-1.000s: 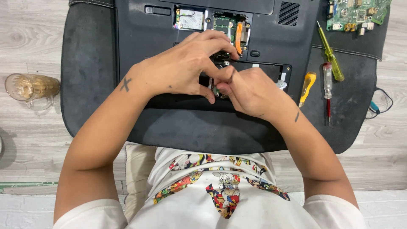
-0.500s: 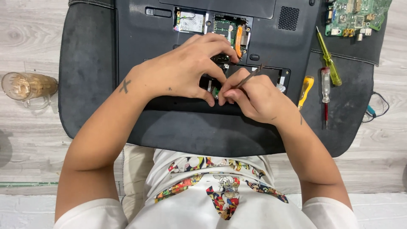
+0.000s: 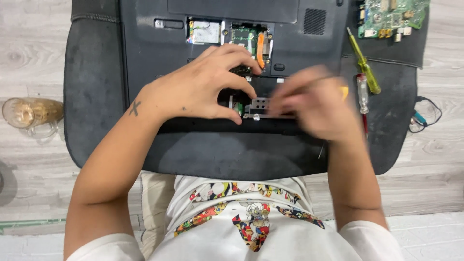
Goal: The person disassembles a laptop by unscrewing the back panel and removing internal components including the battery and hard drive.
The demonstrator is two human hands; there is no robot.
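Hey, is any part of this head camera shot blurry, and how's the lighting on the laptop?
In the head view, the right hand is smeared by motion blur, so what it grips cannot be told; the left hand, resting on the opened laptop, is sharp. Light is soft and even, without glare on the dark casing, and only faint shadow shows under the hands.

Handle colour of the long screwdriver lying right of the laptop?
Translucent yellow-green handle on the long screwdriver; head view, lying on the dark mat.
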